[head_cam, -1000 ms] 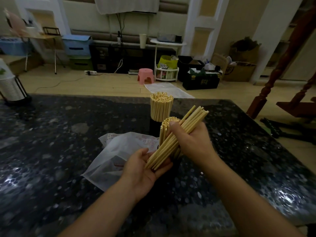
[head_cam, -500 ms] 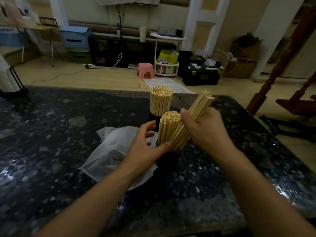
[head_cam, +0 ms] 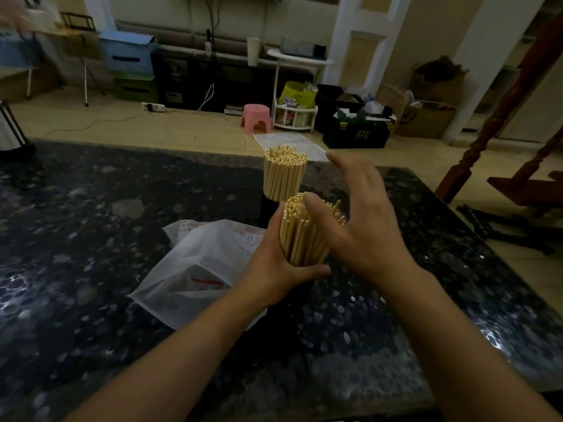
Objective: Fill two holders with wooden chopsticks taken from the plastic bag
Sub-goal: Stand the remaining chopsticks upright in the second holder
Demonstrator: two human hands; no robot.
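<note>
Two dark holders stand one behind the other on the black speckled table. The far holder (head_cam: 266, 208) carries an upright bundle of wooden chopsticks (head_cam: 284, 173). The near holder is mostly hidden by my hands; its chopsticks (head_cam: 300, 236) stand upright in it. My left hand (head_cam: 274, 269) wraps around the base of this near bundle from the left. My right hand (head_cam: 362, 220) has its fingers spread, thumb resting on the chopstick tops, holding nothing. A crumpled white plastic bag (head_cam: 198, 269) lies flat just left of my left hand.
The table's far edge (head_cam: 182, 149) runs across the middle of the view, its right edge (head_cam: 475, 239) close to a wooden stair post (head_cam: 475, 153). A white object on a dark stand (head_cam: 12, 132) sits at the table's far left corner.
The handful my right hand held tilted a second ago now stands in the near holder. My right hand has let go and spread open; my left hand has closed around the bundle.
</note>
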